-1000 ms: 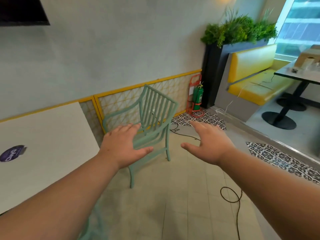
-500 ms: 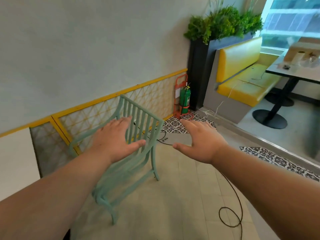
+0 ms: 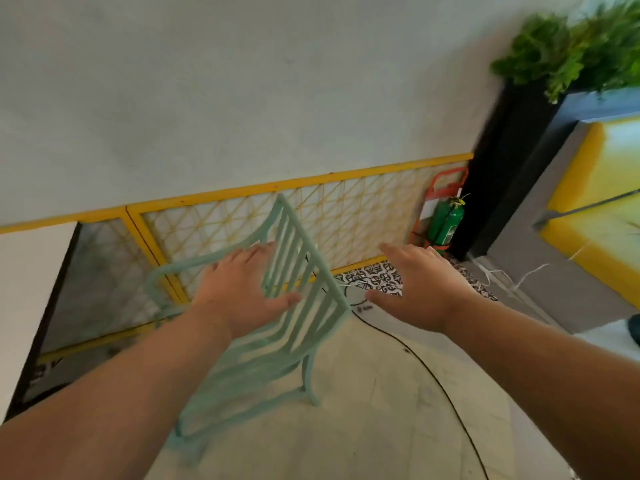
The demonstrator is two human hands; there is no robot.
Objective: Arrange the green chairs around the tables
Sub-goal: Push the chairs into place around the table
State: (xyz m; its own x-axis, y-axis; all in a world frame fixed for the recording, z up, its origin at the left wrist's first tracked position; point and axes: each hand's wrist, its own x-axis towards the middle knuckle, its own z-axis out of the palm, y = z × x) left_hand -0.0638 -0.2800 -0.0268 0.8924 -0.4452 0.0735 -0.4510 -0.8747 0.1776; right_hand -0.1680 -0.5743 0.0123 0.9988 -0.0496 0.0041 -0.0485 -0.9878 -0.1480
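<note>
A pale green slatted armchair stands on the floor by the wall, its back toward me. My left hand hovers open over the chair's back and left armrest, fingers spread, not gripping. My right hand is open too, palm down, to the right of the chair back and apart from it. A white table shows at the left edge, just left of the chair.
A yellow-framed lattice panel lines the wall behind the chair. A green fire extinguisher in a red stand sits by a black planter. A black cable trails across the floor. A yellow booth seat is at right.
The view has swung left and closer to the chair. Both open hands have come nearer to the chair back; the left one now overlaps its slats.
</note>
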